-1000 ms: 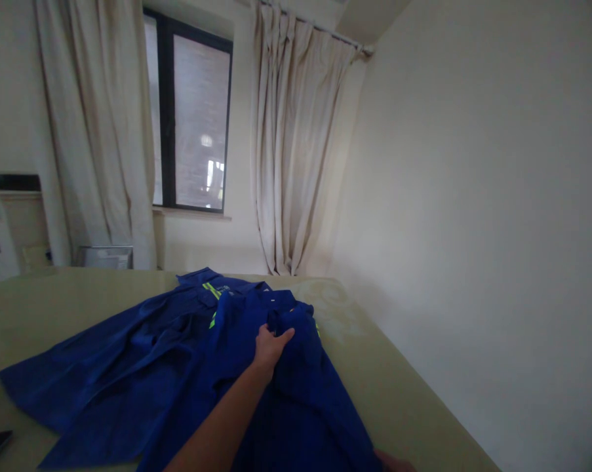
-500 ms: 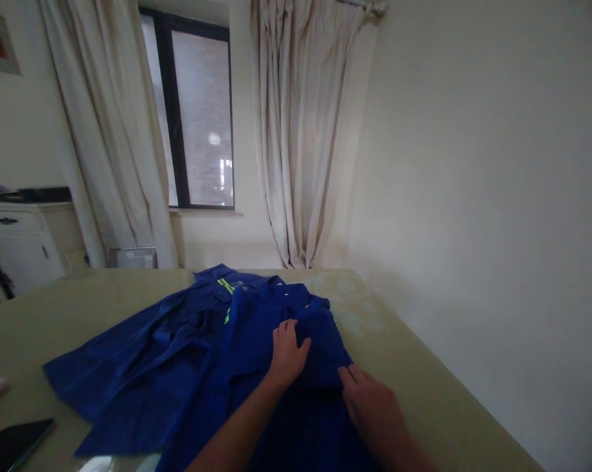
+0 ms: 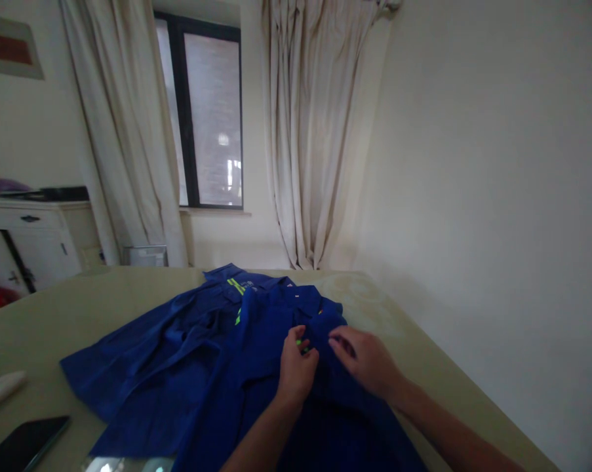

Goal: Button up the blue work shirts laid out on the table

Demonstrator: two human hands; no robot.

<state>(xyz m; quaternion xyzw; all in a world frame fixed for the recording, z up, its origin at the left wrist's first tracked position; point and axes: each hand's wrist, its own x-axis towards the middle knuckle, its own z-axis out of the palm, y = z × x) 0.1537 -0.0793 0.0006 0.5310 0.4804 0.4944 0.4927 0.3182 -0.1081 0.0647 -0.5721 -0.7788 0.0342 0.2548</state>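
A dark blue work jacket [image 3: 271, 328] with yellow-green reflective strips lies spread in front of me, its collar at the far end. My left hand [image 3: 297, 370] rests on the jacket's front, thumb and fingers curved and apart. A bit of reflective strip shows between them. To its right, my right hand [image 3: 367, 360] has its fingers curled together at the jacket's right side, pinching the cloth; the exact grip is partly hidden. A second blue garment [image 3: 153, 367] with a yellow-green strip on its chest lies to the left, partly under the jacket.
Both garments lie on a pale green-covered table [image 3: 398, 334] beside the right wall. A black phone [image 3: 27, 442] and a white object [image 3: 3, 388] lie at the left. Past the table are curtains [image 3: 305, 144], a window [image 3: 212, 118] and a white cabinet [image 3: 35, 236].
My right hand has moved up and left, from the jacket's right edge to near my left hand, bringing cloth inward. A reflective strip now shows at my left hand. The view has shifted slightly left.
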